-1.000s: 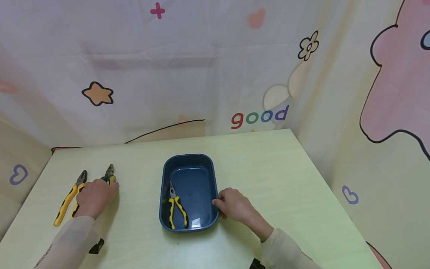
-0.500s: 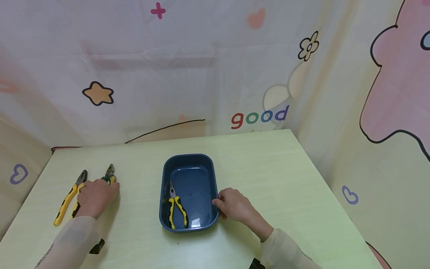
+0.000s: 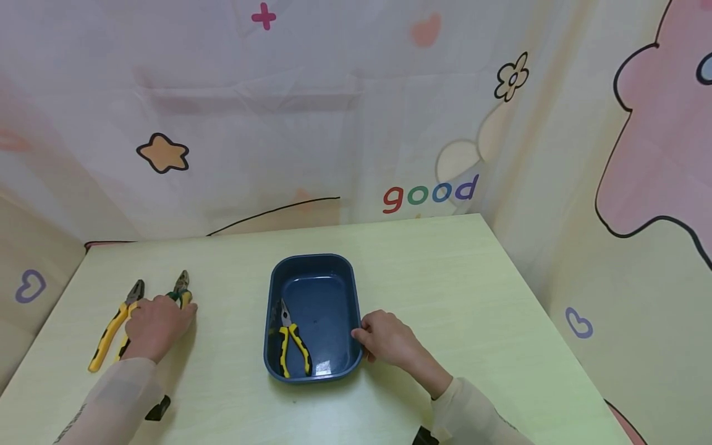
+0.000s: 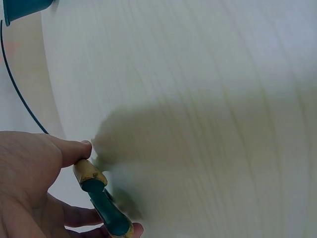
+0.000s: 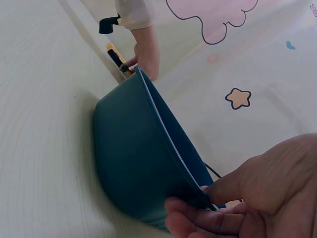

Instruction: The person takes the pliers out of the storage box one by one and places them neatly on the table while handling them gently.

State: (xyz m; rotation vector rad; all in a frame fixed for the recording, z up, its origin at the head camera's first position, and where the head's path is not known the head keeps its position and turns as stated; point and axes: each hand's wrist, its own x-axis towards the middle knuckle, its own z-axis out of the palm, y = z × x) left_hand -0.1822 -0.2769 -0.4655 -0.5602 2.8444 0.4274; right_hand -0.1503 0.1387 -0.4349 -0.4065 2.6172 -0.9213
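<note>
My left hand (image 3: 158, 327) holds a pair of pliers (image 3: 182, 283) with green and yellow handles at the left of the table. Most of the handles are hidden under the hand in the head view. In the left wrist view, the thumb and fingers close round a handle (image 4: 106, 206). My right hand (image 3: 389, 339) pinches the right rim of a dark blue plastic bin (image 3: 358, 309), thumb on one side and fingers on the other. Inside the bin, long-nose pliers (image 3: 286, 316) with yellow and black handles lie along its left side.
Another pair of yellow-handled pliers (image 3: 114, 330) lies just left of my left hand, one handle partly covered by it. The pale wood-grain table (image 3: 445, 278) meets a printed curtain (image 3: 311, 142) at its back and sides.
</note>
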